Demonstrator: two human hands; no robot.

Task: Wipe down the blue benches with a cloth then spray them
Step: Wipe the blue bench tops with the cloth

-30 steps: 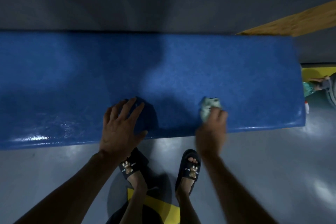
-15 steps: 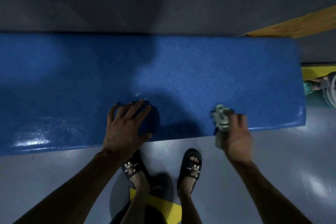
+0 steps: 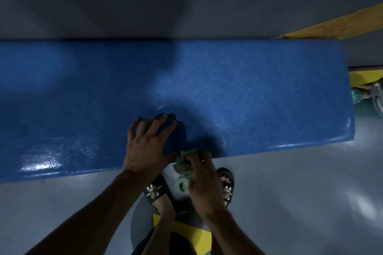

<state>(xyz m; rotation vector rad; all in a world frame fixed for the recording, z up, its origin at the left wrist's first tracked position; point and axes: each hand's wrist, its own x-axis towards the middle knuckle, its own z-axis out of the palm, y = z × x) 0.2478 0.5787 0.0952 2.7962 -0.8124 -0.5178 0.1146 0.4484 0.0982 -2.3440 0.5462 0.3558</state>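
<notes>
The long blue bench [image 3: 259, 93] runs across the view, with a wet sheen on its left front part. My left hand [image 3: 147, 147] rests with spread fingers on a dark blue bundle [image 3: 175, 130] near the bench's front edge; it looks like cloth, but I cannot tell for sure. My right hand [image 3: 204, 180] grips a crumpled pale green cloth [image 3: 184, 166] at the front edge, right beside my left thumb. Part of that cloth hangs below the edge.
Grey floor lies in front of and behind the bench. My two sandalled feet [image 3: 157, 190] stand by a yellow floor marking [image 3: 186, 232]. A wooden plank [image 3: 342, 25] crosses the top right. A yellow surface with small objects [image 3: 369, 91] sits past the bench's right end.
My right hand slid the green cloth right along the front edge, then back left to beside my left hand. The left hand stayed on the blue bundle.
</notes>
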